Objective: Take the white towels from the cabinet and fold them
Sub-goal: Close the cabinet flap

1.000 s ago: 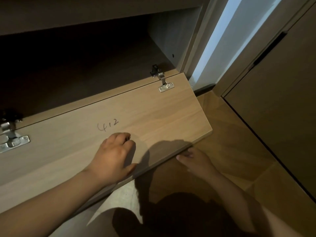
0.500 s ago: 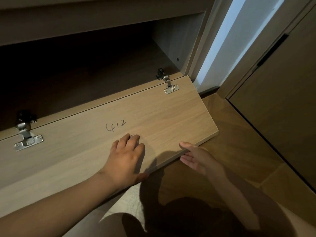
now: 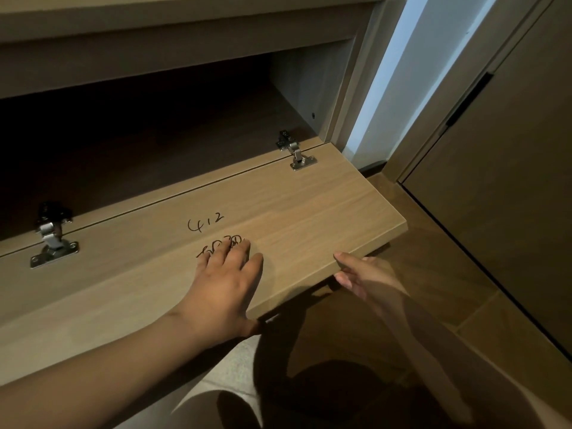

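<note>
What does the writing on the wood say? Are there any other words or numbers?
"412": handwritten in dark pen on the inner face of the open cabinet door.
The scribble just below it is partly under the left hand and is not readable.
No other text shows.

Our left hand (image 3: 226, 286) lies flat on the open cabinet door (image 3: 309, 205), just below the handwritten 412 (image 3: 205, 222). Our right hand (image 3: 362, 274) pinches its front edge.
</note>
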Tool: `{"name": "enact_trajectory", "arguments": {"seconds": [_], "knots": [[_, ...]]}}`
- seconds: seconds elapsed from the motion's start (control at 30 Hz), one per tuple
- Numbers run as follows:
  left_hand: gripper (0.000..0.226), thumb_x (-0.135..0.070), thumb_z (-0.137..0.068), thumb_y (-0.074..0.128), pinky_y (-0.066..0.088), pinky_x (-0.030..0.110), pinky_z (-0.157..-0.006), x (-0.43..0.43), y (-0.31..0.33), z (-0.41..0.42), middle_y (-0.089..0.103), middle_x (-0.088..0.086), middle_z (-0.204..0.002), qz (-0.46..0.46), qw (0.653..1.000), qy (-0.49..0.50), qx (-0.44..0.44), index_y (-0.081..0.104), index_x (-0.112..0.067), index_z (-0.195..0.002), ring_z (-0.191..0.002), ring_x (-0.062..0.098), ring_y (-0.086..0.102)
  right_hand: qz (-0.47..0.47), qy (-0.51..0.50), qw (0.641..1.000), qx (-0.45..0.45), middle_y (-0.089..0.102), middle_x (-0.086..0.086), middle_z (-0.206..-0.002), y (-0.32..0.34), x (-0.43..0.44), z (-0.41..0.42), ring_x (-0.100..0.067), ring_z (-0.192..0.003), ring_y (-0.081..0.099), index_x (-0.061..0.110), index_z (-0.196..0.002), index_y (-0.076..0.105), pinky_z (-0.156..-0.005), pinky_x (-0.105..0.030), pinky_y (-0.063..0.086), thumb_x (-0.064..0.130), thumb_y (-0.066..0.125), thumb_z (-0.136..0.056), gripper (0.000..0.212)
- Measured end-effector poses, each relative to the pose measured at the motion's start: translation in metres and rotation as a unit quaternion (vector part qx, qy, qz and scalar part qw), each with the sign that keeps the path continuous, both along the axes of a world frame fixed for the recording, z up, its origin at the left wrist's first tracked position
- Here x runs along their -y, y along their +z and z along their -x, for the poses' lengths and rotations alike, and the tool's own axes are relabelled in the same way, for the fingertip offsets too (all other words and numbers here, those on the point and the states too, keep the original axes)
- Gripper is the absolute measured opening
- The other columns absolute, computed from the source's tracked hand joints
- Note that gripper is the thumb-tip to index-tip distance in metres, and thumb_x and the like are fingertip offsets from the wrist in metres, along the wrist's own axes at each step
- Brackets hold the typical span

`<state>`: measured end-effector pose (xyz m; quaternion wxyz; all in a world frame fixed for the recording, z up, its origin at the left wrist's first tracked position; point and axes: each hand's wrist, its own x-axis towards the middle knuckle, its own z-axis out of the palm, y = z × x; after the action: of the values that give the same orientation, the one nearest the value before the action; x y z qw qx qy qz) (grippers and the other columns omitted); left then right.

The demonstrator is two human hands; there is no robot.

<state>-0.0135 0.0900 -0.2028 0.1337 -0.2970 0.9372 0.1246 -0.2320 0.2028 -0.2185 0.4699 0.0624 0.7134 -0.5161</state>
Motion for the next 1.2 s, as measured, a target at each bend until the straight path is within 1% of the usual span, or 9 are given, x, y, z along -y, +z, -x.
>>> {"name": "enact_trajectory", "arguments": {"seconds": [0.1,0.33,0.4,0.5,0.67,0.73,0.83,1.0,1.2], "knots": [[0.091,-0.058,-0.056,0.079,0.042,0.04,-0.107,0.0,0.023,0.002,0.051,0.016,-0.134,0.036,0.997,-0.056,-0.025,0.054,-0.012,-0.13,-0.123,0.035,0.053,0.051,0.016,0.998,-0.015,0.067,-0.016,-0.106,0.021,-0.008,-0.001,-0.022,-0.101,0.068,0.004,-0.101,0.059,-0.09,-0.03,0.055,0.012,0.07,-0.088,0.019],[0.052,-0.045,-0.081,0.067,0.051,0.026,-0.089,0.014,0.081,0.001,0.051,-0.007,-0.126,-0.016,0.998,-0.049,-0.031,0.054,-0.025,-0.127,-0.106,0.009,0.054,0.067,0.208,0.946,-0.238,0.072,-0.005,-0.107,0.066,-0.026,0.002,-0.012,-0.092,0.071,0.014,-0.118,0.061,-0.077,-0.023,0.058,0.025,0.072,-0.086,0.036],[0.051,-0.046,-0.08,0.069,0.053,0.025,-0.086,0.018,0.088,0.001,0.055,-0.01,-0.116,-0.021,0.998,-0.047,-0.026,0.054,-0.028,-0.125,-0.1,0.007,0.056,-0.018,0.29,0.871,-0.396,0.066,0.009,-0.112,0.08,-0.033,0.001,-0.001,-0.094,0.064,0.028,-0.126,0.055,-0.075,-0.017,0.052,0.033,0.074,-0.083,0.048],[0.051,-0.045,-0.079,0.07,0.054,0.026,-0.086,0.019,0.091,0.003,0.057,-0.01,-0.114,-0.024,0.999,-0.045,-0.012,0.054,-0.03,-0.126,-0.1,0.006,0.057,-0.07,0.367,0.688,-0.623,0.055,0.017,-0.124,0.1,-0.035,-0.002,0.003,-0.11,0.052,0.034,-0.131,0.052,-0.094,-0.019,0.045,0.044,0.073,-0.081,0.055],[0.045,-0.043,-0.079,0.071,0.056,0.025,-0.079,0.032,0.11,0.004,0.062,-0.01,-0.102,-0.033,0.998,-0.049,-0.022,0.06,-0.028,-0.12,-0.089,0.004,0.06,-0.027,0.465,0.573,-0.675,0.04,0.017,-0.149,0.101,-0.007,-0.002,-0.007,-0.142,0.03,0.039,-0.144,0.037,-0.114,-0.03,0.02,0.044,0.063,-0.088,0.062],[0.048,-0.041,-0.078,0.073,0.056,0.023,-0.079,0.043,0.119,0.001,0.062,-0.013,-0.1,-0.043,0.997,-0.032,-0.048,0.059,-0.033,-0.123,-0.087,0.001,0.06,0.013,0.454,0.555,-0.697,0.056,0.013,-0.138,0.103,0.007,0.0,-0.011,-0.133,0.048,0.035,-0.136,0.053,-0.113,-0.039,0.033,0.042,0.06,-0.089,0.048],[0.054,-0.041,-0.079,0.073,0.055,0.022,-0.082,0.051,0.127,-0.001,0.06,-0.015,-0.105,-0.049,0.996,-0.025,-0.07,0.056,-0.034,-0.129,-0.092,0.001,0.059,0.091,0.411,0.558,-0.715,0.074,0.008,-0.107,0.116,0.031,0.005,-0.011,-0.101,0.069,0.027,-0.113,0.072,-0.088,-0.044,0.057,0.033,0.064,-0.088,0.027],[0.052,-0.043,-0.079,0.071,0.055,0.021,-0.08,0.06,0.132,-0.002,0.063,-0.016,-0.101,-0.062,0.994,-0.039,-0.083,0.057,-0.034,-0.129,-0.09,-0.001,0.06,0.104,0.536,0.527,-0.651,0.065,0.014,-0.127,0.123,0.053,-0.002,-0.003,-0.119,0.058,0.031,-0.13,0.06,-0.103,-0.036,0.049,0.055,0.052,-0.088,0.049],[0.047,-0.043,-0.078,0.07,0.055,0.024,-0.08,0.081,0.155,-0.003,0.064,-0.016,-0.104,-0.06,0.992,-0.019,-0.111,0.062,-0.034,-0.124,-0.094,-0.001,0.061,0.189,0.436,0.54,-0.695,0.071,0.008,-0.117,0.123,0.069,-0.001,-0.007,-0.113,0.064,0.023,-0.12,0.069,-0.101,-0.033,0.049,0.032,0.061,-0.088,0.034]]}}
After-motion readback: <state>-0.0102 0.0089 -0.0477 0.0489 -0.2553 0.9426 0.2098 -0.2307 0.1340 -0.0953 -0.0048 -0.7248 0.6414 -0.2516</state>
